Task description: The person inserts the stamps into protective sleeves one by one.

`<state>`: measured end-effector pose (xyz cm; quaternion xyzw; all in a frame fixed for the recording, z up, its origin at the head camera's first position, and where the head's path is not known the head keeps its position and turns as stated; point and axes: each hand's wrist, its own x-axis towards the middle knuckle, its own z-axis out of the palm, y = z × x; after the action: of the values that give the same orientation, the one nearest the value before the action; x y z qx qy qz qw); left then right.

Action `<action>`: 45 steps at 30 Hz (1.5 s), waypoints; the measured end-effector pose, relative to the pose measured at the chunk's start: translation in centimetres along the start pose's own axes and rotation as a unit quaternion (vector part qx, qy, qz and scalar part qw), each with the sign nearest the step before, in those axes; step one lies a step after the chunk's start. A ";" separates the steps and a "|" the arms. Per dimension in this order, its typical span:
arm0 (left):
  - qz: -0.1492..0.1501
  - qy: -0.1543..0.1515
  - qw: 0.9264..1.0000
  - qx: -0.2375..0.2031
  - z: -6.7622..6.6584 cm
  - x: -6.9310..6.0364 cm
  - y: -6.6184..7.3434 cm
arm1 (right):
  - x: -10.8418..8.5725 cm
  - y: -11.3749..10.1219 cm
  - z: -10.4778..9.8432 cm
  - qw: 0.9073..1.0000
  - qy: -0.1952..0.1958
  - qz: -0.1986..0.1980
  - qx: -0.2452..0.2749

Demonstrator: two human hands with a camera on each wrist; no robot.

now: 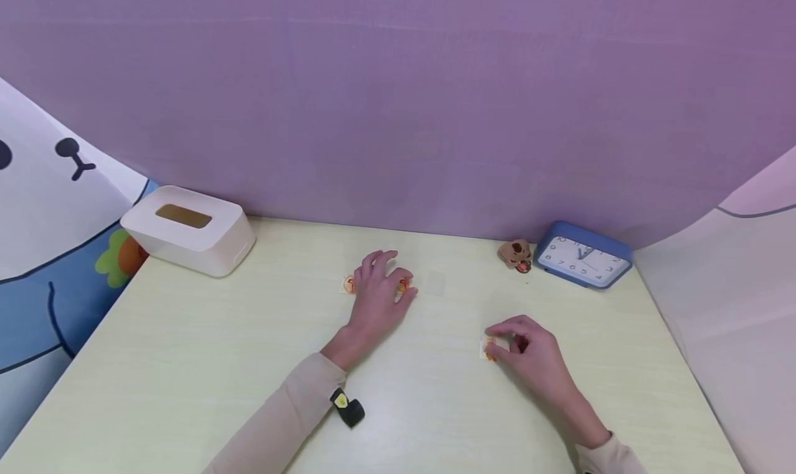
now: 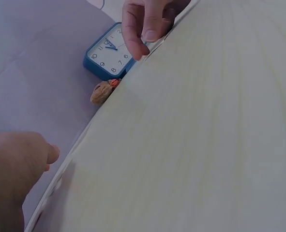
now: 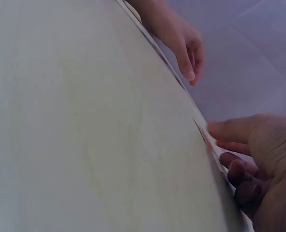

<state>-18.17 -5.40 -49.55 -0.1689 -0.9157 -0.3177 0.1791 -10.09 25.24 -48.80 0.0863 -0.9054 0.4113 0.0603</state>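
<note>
My left hand [image 1: 378, 298] is over the table with its fingers spread and bent, partly covering small square cards with orange pictures. One card [image 1: 348, 285] shows left of its fingers, and another card [image 1: 403, 285] between index finger and thumb. Whether more lie under the palm is hidden. Lower right, my right hand [image 1: 535, 353] has thumb and index finger at a similar small card [image 1: 487, 348], pinching it flat at the table surface. In the right wrist view that card [image 3: 209, 144] appears as a thin sliver between the fingertips.
A faint pale square [image 1: 435, 283] lies right of the left hand. At the back stand a brown figurine [image 1: 515, 253] and a blue clock [image 1: 583, 255]. A white tissue box [image 1: 186, 232] sits back left. Purple cloth [image 1: 398, 115] hangs behind the table [image 1: 218, 363].
</note>
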 end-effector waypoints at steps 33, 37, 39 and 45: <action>0.045 -0.121 0.990 0.063 0.8 0.1 0.9 | -0.2 0.0 1.1 0.984 -0.011 -0.056 0.169; 0.058 -0.131 0.988 0.055 0.6 -0.2 1.0 | -0.2 0.1 1.1 0.985 -0.013 -0.036 0.167; 0.061 -0.128 0.989 0.047 0.4 -0.4 1.0 | -0.1 0.2 1.2 0.985 -0.012 -0.034 0.170; 0.063 -0.111 0.992 0.008 -0.3 -1.4 0.6 | -0.2 0.1 1.1 0.983 -0.007 -0.033 0.179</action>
<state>-16.58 -5.42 -49.62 -0.2589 -0.9200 -0.2778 0.0969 -9.99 24.48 -49.65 0.1281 -0.8143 0.5638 0.0513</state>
